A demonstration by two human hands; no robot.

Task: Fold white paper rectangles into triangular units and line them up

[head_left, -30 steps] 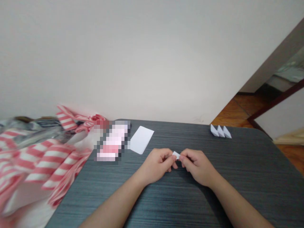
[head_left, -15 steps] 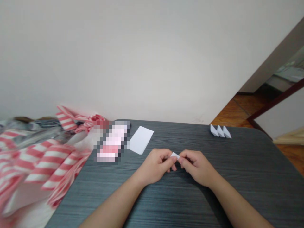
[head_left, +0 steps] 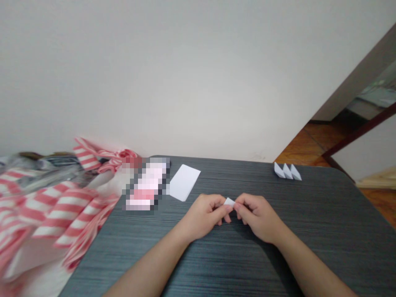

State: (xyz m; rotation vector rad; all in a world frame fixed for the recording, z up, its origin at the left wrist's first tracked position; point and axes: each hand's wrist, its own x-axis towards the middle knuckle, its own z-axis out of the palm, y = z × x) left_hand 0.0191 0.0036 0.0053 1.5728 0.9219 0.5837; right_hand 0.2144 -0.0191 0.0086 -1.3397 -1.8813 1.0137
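Note:
My left hand (head_left: 206,215) and my right hand (head_left: 256,215) meet at the middle of a dark grey table (head_left: 324,231). Both pinch one small folded piece of white paper (head_left: 229,201) between thumb and fingertips, just above the tabletop. Only the paper's top corner shows; the rest is hidden by my fingers. A flat white paper rectangle (head_left: 185,182) lies on the table beyond my left hand. Three small folded white paper triangles (head_left: 287,171) stand in a row near the far right edge.
A red-and-white striped cloth (head_left: 58,214) is heaped over the left side of the table. A blurred pink and white object (head_left: 145,185) lies beside the white rectangle. A pale wall runs behind the table, and wooden floor (head_left: 306,146) shows at the right.
My fingers have shifted slightly on the small paper piece; both hands stay in the same spot.

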